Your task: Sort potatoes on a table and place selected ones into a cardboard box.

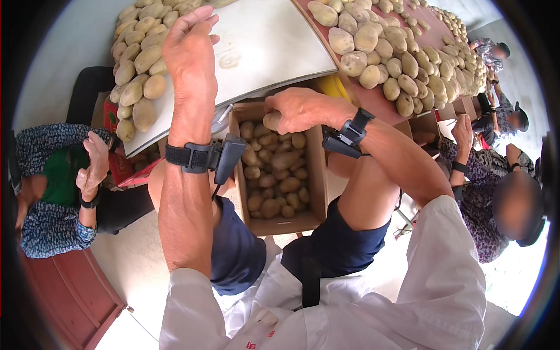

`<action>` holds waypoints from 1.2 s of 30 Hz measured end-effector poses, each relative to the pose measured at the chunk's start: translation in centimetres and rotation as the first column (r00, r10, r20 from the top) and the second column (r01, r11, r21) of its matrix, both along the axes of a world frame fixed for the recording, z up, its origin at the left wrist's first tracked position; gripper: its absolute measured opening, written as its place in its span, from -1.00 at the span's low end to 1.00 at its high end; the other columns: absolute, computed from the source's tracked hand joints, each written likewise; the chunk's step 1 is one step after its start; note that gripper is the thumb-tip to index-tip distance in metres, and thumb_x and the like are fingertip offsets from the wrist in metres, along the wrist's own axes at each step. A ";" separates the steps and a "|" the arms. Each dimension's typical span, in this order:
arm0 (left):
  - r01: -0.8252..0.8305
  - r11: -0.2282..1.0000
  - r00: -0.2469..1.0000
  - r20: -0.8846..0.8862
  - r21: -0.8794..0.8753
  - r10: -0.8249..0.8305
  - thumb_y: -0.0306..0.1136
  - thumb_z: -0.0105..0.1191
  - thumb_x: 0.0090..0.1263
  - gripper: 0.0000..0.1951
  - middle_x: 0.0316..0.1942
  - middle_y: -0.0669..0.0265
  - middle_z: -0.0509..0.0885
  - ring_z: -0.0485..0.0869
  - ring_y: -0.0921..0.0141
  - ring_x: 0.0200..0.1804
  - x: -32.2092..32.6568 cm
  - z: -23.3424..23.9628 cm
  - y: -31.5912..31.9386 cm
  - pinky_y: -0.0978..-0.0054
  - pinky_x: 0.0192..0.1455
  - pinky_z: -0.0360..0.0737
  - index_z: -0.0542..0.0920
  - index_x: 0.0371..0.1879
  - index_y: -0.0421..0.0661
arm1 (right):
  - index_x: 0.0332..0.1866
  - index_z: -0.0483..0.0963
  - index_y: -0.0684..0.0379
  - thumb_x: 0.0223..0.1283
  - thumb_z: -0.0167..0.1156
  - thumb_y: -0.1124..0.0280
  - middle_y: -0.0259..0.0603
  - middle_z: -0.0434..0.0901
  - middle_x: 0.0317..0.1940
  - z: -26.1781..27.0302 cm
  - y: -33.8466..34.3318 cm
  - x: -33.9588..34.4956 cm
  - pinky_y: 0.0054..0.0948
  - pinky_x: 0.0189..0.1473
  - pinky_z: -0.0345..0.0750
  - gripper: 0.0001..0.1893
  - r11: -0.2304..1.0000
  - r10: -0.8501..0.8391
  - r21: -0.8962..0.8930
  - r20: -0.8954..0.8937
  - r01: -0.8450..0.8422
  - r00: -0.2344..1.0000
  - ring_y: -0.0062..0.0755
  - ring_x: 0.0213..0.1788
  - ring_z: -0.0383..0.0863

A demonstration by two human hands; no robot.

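My left hand (pixel 190 43) is over the white tabletop (pixel 262 48), just right of a heap of potatoes (pixel 144 57); its fingers are partly bent and the palm side is hidden, so I cannot tell whether it holds anything. Over the far edge of an open cardboard box (pixel 316 183), my right hand (pixel 299 109) grips a potato (pixel 271 120) between thumb and fingers. Many potatoes (pixel 284 161) lie inside that box, which stands on the floor between my knees. Both wrists wear black straps with small devices.
A larger potato heap (pixel 393 57) covers much of the reddish tabletop (pixel 369 98) at right. A yellow container (pixel 334 87) shows beneath the tables' edges. One person (pixel 57 175) sits at left beside a red carton (pixel 114 153); several others sit at right.
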State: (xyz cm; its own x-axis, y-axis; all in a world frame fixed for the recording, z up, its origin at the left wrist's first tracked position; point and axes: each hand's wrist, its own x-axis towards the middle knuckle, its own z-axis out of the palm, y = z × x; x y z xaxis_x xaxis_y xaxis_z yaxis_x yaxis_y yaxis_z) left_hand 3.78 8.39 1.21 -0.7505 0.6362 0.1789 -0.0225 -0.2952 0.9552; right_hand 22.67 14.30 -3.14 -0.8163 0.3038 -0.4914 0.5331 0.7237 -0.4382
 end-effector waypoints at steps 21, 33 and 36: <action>0.018 0.993 0.999 0.045 -0.119 -0.013 -0.57 0.08 0.46 -0.79 0.00 0.20 0.73 0.71 0.39 0.11 2.2 0.3 -1.6 0.49 -0.03 0.55 0.67 0.01 -0.31 | 0.15 0.63 0.29 0.28 0.27 0.29 -0.02 0.79 -0.24 2.5 12.5 -8.4 -0.29 -0.05 0.66 -0.59 0.924 -0.357 -0.081 -0.534 0.373 0.766 -0.31 -0.24 0.80; 0.264 0.935 0.963 0.118 -0.237 -0.242 -0.54 0.02 0.55 -0.83 0.04 0.29 0.71 0.57 0.48 -0.06 5.6 1.6 -3.3 0.51 0.05 0.53 0.68 -0.03 -0.19 | 0.31 0.55 0.02 0.27 0.24 0.13 -0.11 0.60 0.26 -6.2 29.7 -13.8 -0.29 0.31 0.57 -0.49 0.714 -0.238 0.331 -0.713 0.616 0.660 -0.05 0.27 0.63; 0.312 0.922 0.948 0.139 -0.230 -0.286 -0.59 -0.01 0.56 -0.81 0.08 0.29 0.70 0.57 0.51 -0.04 4.9 1.2 -2.8 0.52 0.05 0.53 0.68 -0.03 -0.17 | 0.44 0.43 -0.01 0.26 0.27 0.13 -0.08 0.54 0.34 -5.3 27.4 -13.8 -0.23 0.39 0.50 -0.38 0.723 -0.484 0.093 -0.638 0.684 0.598 -0.01 0.38 0.54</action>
State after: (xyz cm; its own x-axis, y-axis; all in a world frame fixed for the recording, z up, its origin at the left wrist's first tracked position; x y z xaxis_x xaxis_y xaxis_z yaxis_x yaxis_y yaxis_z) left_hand 8.70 5.59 2.44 -0.5241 0.8481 -0.0779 -0.1729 -0.0163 0.9848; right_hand 8.90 41.65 -8.44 -0.4854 0.8568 0.1740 0.6315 0.4812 -0.6080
